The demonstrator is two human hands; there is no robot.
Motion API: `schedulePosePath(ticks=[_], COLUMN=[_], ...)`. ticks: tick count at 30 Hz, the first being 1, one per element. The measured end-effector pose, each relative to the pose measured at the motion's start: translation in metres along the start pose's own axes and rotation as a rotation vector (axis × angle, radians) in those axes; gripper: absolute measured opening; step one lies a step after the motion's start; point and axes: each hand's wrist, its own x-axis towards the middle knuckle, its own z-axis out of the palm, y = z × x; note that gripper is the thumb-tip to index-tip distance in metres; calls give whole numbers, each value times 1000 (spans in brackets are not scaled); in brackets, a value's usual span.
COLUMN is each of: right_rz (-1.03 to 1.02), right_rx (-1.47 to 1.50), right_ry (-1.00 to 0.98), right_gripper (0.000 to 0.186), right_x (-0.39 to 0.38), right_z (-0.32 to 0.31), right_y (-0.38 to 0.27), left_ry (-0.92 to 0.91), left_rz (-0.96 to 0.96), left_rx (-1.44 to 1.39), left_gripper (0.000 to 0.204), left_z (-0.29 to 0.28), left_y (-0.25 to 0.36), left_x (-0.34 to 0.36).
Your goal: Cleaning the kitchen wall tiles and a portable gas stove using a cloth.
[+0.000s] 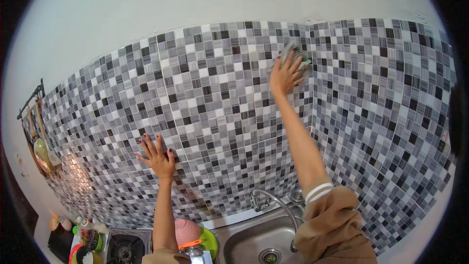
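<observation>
My right hand (285,76) is raised high on the tiled wall (215,93), close to the inner corner. It presses a crumpled greyish-green cloth (305,63) against the tiles near their top edge, and part of the cloth is hidden under the fingers. Lower and to the left, my left hand (159,160) rests on the same wall, fingers spread, holding nothing. The wall has a mosaic of white, grey and black squares.
Below me lies a steel sink (239,242) with a curved faucet (281,203) under my right arm. A pink ribbed bowl (186,231) and a green dish (210,242) stand left of it. Farther left are a gas stove (125,249), several containers and hanging utensils (36,122).
</observation>
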Motion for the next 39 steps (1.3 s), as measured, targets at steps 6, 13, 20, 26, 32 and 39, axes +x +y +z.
schedulePosePath(ticks=[6, 13, 20, 26, 32, 39], right_rz=[-871, -825, 413, -55, 96, 1291], right_rx=[199, 101, -56, 119, 45, 82], right_ry=[-250, -289, -230, -235, -192, -253], right_gripper=[56, 52, 61, 60, 56, 67], right_x=[-152, -148, -189, -176, -212, -257], right_z=[-18, -27, -41, -22, -35, -30], right_y=[-31, 80, 168, 150, 217, 267], left_ry=[16, 39, 42, 44, 48, 72], left_rz=[27, 58, 71, 70, 59, 74], left_rx=[-40, 4, 16, -6, -51, -30], left_gripper=[51, 52, 51, 51, 50, 51], left_z=[0, 1, 2, 0, 1, 4], left_y=[-2, -1, 3, 7, 10, 8], left_x=[0, 1, -1, 1, 0, 0])
